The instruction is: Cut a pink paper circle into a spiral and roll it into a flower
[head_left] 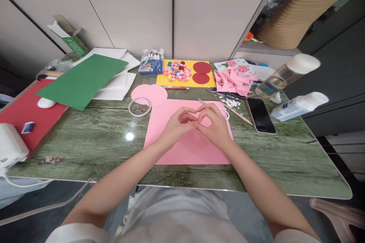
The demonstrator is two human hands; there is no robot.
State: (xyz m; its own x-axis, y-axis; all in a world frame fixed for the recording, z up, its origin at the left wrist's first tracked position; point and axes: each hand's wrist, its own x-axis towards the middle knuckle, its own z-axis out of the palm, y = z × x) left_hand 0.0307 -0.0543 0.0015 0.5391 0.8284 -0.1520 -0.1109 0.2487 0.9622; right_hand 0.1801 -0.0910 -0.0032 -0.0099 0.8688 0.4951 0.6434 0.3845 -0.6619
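Note:
My left hand and my right hand meet fingertip to fingertip over a pink sheet of paper on the green table. Both hands are curled in a pinch around something tiny between the fingertips; I cannot make out what it is. A roll of tape lies left of the hands, beside a pink paper circle. A thin wooden stick and small white scraps lie just right of my right hand.
A yellow sheet holds small coloured paper rolls and two dark red circles. Pink paper offcuts, a phone, two bottles stand right. Green card, white sheets and a red mat lie left.

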